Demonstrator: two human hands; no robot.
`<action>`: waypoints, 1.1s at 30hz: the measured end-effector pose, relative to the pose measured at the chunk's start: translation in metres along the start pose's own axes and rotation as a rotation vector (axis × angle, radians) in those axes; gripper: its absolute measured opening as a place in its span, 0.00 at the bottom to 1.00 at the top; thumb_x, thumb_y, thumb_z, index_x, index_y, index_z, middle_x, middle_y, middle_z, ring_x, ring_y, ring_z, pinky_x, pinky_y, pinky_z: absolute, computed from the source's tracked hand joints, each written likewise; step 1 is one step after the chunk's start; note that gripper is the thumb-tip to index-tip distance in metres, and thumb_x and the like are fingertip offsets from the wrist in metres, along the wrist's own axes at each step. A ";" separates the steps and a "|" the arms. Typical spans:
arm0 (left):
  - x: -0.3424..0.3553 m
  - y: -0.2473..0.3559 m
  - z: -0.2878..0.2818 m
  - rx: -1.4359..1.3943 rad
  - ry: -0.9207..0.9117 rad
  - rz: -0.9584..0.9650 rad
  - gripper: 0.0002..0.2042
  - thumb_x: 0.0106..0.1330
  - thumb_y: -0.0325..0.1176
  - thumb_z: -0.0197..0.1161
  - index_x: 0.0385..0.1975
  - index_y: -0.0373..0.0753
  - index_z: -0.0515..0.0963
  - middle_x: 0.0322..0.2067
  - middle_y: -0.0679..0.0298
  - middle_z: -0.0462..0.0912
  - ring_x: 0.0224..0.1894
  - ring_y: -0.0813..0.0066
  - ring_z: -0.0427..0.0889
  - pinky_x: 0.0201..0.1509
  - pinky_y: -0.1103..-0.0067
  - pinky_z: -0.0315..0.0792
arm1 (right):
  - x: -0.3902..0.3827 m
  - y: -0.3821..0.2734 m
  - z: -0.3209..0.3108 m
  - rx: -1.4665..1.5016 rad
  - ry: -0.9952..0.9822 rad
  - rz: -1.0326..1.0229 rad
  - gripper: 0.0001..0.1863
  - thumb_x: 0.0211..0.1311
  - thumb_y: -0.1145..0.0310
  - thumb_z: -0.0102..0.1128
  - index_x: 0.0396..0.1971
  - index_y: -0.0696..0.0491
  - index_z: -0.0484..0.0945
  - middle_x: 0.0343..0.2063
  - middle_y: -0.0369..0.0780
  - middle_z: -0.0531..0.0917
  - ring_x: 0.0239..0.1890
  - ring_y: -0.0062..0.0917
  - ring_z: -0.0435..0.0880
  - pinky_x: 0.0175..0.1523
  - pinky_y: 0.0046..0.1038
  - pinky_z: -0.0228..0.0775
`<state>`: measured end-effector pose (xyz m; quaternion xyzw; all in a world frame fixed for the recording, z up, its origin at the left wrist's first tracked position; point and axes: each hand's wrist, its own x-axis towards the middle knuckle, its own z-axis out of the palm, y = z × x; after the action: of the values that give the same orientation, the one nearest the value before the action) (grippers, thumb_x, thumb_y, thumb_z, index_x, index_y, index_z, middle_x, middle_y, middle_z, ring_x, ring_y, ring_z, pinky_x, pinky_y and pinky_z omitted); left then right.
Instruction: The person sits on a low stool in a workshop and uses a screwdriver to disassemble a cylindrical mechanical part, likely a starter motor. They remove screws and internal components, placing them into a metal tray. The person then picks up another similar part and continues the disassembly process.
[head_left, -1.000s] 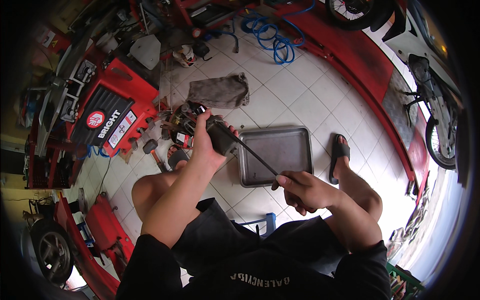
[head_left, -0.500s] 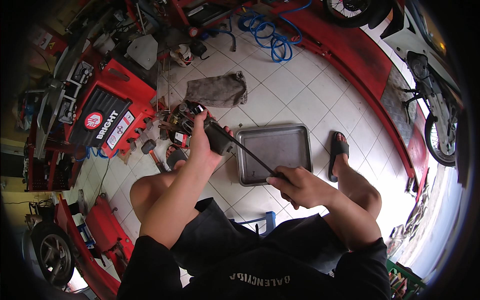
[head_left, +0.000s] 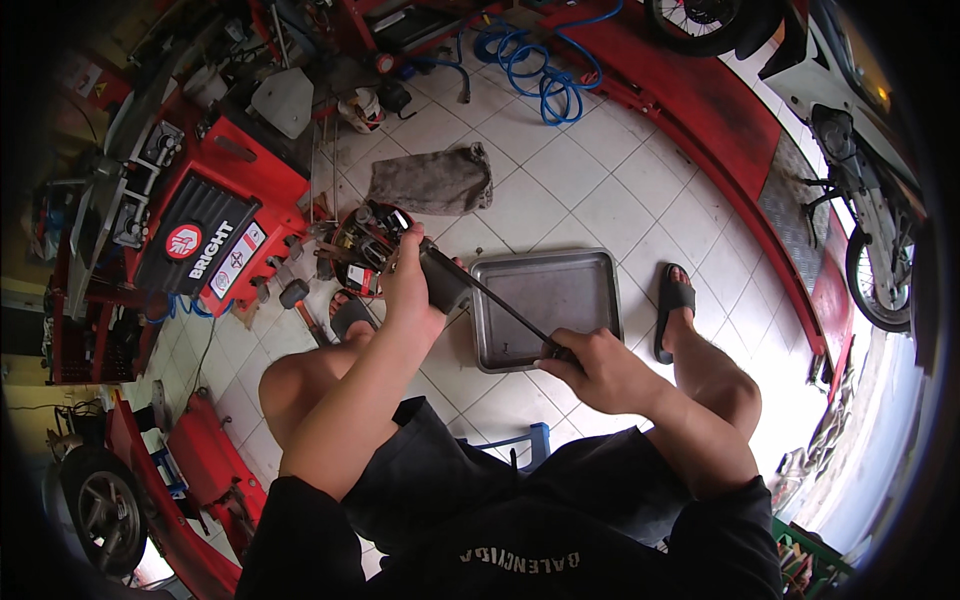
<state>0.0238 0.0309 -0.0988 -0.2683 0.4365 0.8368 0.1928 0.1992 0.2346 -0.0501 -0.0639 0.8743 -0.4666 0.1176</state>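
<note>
My left hand (head_left: pixel 408 300) is closed around a dark grey, box-shaped part (head_left: pixel 444 283), tilted over the floor left of a metal tray. My right hand (head_left: pixel 605 372) grips a long, thin black screwdriver (head_left: pixel 512 314), its handle mostly hidden in my fist. The shaft slants up to the left across the tray's corner and meets the dark part near my left fingers. Its tip cannot be seen clearly. The rectangular metal tray (head_left: pixel 545 258) lies on the tiles between my feet, with a small dark bit in it.
Beyond my left hand stands a red container of tools and parts (head_left: pixel 365 235). A hammer (head_left: pixel 296 293) rests by my left foot, near a red machine (head_left: pixel 215 240). A stained grey cloth (head_left: pixel 430 180) and a coiled blue hose (head_left: pixel 545 75) lie farther off. A red lift platform (head_left: pixel 700 140) runs along the right.
The dark part has turned slightly in my left hand. My right hand has rolled a little on the screwdriver, its fingers now tucked further under. The tray has not moved.
</note>
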 end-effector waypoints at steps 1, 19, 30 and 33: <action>0.000 -0.001 0.001 0.006 0.001 0.000 0.19 0.66 0.48 0.69 0.40 0.40 0.73 0.30 0.61 0.76 0.32 0.64 0.81 0.40 0.64 0.80 | -0.003 -0.001 0.007 -0.050 0.061 -0.005 0.14 0.70 0.63 0.61 0.41 0.61 0.77 0.22 0.52 0.83 0.26 0.54 0.83 0.34 0.46 0.77; -0.005 0.009 0.023 0.065 -0.076 -0.031 0.13 0.64 0.45 0.69 0.38 0.46 0.75 0.32 0.67 0.76 0.32 0.63 0.80 0.39 0.64 0.79 | 0.001 0.002 0.013 0.725 -0.182 0.315 0.18 0.80 0.65 0.39 0.43 0.63 0.76 0.23 0.40 0.78 0.27 0.24 0.85 0.36 0.25 0.74; -0.017 0.000 0.022 0.226 -0.156 0.162 0.17 0.63 0.39 0.73 0.42 0.40 0.74 0.32 0.61 0.77 0.26 0.63 0.83 0.32 0.65 0.82 | 0.006 0.026 0.036 0.544 -0.058 0.386 0.10 0.66 0.72 0.65 0.35 0.66 0.83 0.31 0.45 0.88 0.35 0.25 0.89 0.44 0.28 0.80; -0.019 -0.008 0.019 0.265 -0.229 0.241 0.16 0.64 0.38 0.73 0.43 0.40 0.75 0.33 0.61 0.77 0.26 0.63 0.83 0.32 0.66 0.83 | 0.009 0.036 0.042 0.404 -0.046 0.417 0.11 0.64 0.72 0.68 0.38 0.66 0.83 0.29 0.44 0.87 0.34 0.24 0.88 0.43 0.27 0.80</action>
<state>0.0379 0.0493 -0.0831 -0.0898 0.5470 0.8141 0.1735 0.2021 0.2189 -0.1035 0.1312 0.7550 -0.5955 0.2413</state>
